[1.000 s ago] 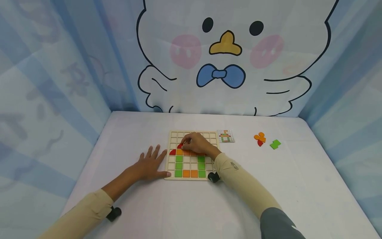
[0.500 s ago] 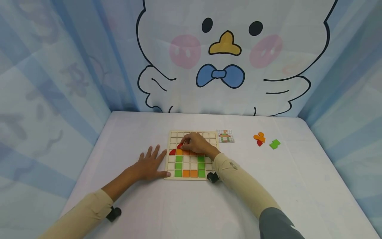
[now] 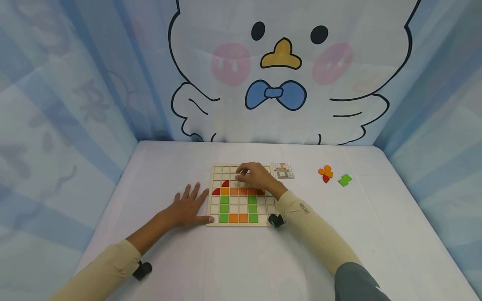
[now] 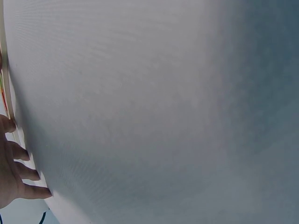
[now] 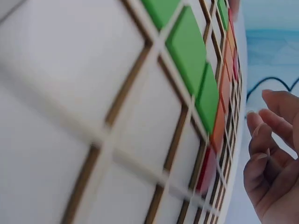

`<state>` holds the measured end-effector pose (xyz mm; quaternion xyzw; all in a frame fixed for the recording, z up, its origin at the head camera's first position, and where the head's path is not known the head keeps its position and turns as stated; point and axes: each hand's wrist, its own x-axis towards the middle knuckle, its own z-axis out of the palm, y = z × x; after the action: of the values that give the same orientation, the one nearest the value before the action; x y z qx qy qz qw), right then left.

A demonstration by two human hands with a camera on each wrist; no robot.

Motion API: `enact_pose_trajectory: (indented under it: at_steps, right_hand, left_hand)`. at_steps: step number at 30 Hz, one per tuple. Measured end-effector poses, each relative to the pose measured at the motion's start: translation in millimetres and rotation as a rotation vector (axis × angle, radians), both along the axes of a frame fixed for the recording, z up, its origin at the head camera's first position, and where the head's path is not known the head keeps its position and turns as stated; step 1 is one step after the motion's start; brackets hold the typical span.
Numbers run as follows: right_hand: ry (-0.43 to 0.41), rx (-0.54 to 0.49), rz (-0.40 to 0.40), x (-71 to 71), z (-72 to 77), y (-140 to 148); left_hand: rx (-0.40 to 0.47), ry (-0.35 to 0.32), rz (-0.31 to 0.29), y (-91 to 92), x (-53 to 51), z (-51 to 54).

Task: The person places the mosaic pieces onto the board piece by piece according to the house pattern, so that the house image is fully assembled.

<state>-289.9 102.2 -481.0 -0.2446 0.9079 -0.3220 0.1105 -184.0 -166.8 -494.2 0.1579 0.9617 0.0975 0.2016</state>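
Note:
A wooden grid board [image 3: 241,225] lies on the white table in the head view. Green squares [image 3: 224,209] form two columns on it, orange squares [image 3: 234,191] make rows, and red curved pieces [image 3: 216,191] sit at the ends of the upper row. Another red curved piece [image 3: 225,184] occupies a cell above. My left hand [image 3: 188,210] is spread flat beside the board, its thumb touching the lower left rim. Over the upper middle cells hovers my right hand [image 3: 255,175], fingers loosely bent; the right wrist view shows nothing between the fingertips [image 5: 261,130].
A small pattern card [image 3: 283,170] lies against the board's upper right corner. Farther right are loose orange pieces [image 3: 326,170], a red piece [image 3: 326,179] and green pieces [image 3: 344,180]. Printed curtains [image 3: 275,121] enclose the table's back and sides.
My right hand has let go of the upper red curved piece and moved slightly right and up, leaving the piece in its cell. The left hand stays put.

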Motion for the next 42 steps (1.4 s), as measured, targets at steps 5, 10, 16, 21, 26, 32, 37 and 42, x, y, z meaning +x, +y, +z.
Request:
enact_pose_trajectory:
  at_steps: [5,10,16,21,26,32,37,42]
  right_hand:
    - [0.042,-0.02,-0.065,-4.1,2.9,40.3]
    - [0.003,-0.024,-0.199,-5.6,6.7,87.7]
    - [-0.044,0.049,-0.341,0.3,13.8,150.1]
    - [-0.03,0.097,-0.403,8.4,15.5,199.4]
    - [-0.061,0.131,-0.456,21.2,15.3,239.0]
    - [-0.11,0.205,-0.51,35.9,11.7,271.0]
    - [-0.115,0.235,-0.544,41.8,4.5,288.4]
    - [-0.104,0.267,-0.58,43.3,-1.8,298.1]
  left_hand:
    - [0.005,0.008,0.004,-0.1,0.2,0.7]
    - [0.007,0.009,0.001,0.2,0.6,0.1]
    - [0.002,0.004,0.005,0.5,0.3,-0.7]
    - [-0.005,0.002,0.008,0.1,0.3,-1.1]
    - [-0.005,0.006,0.005,-0.6,0.2,-2.0]
    - [0.002,0.007,0.003,-0.2,-0.1,-2.9]
    - [0.003,0.013,0.003,0.1,-0.9,-4.9]
    - [0.004,0.02,0.005,-0.1,-0.9,-5.2]
